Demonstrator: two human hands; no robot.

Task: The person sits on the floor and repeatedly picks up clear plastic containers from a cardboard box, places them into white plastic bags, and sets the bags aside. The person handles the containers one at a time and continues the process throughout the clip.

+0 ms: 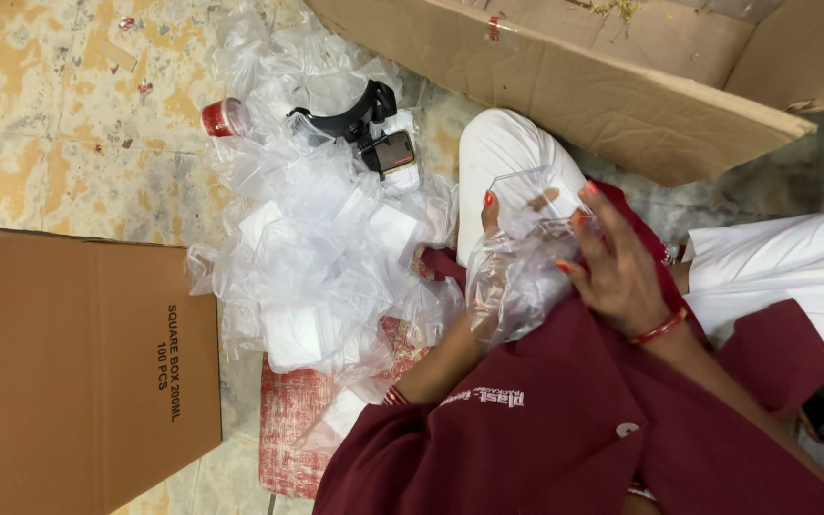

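Over the lap, the right hand spreads its fingers across the clear square plastic box, while the left hand grips the crinkled clear plastic bag from below, thumb up against the box. The box lies between both hands, its open bag trailing towards the body. Farther off, a heap of clear bags covers the floor beside a brown cardboard carton.
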